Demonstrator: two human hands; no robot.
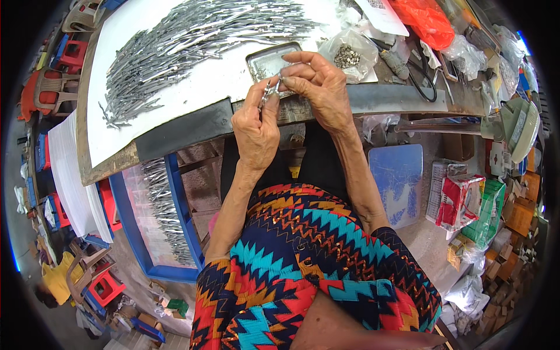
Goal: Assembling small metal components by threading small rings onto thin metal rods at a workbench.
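Close together at the table's near edge, both hands work over small silvery metal pieces. My left hand is closed, pinching a small silvery metal part between thumb and fingers. My right hand has its thumb and index finger pressed together right beside that part; what lies in the pinch is too small to make out. Just beyond the fingers sits a shallow metal tray with tiny bits in it. A clear plastic bag of small metal pieces lies beyond my right hand.
A wide heap of thin grey metal strips covers the white sheet at the far left. Below the table's left side stands a blue bin with more strips. A red plastic bag and a black cable lie at the right.
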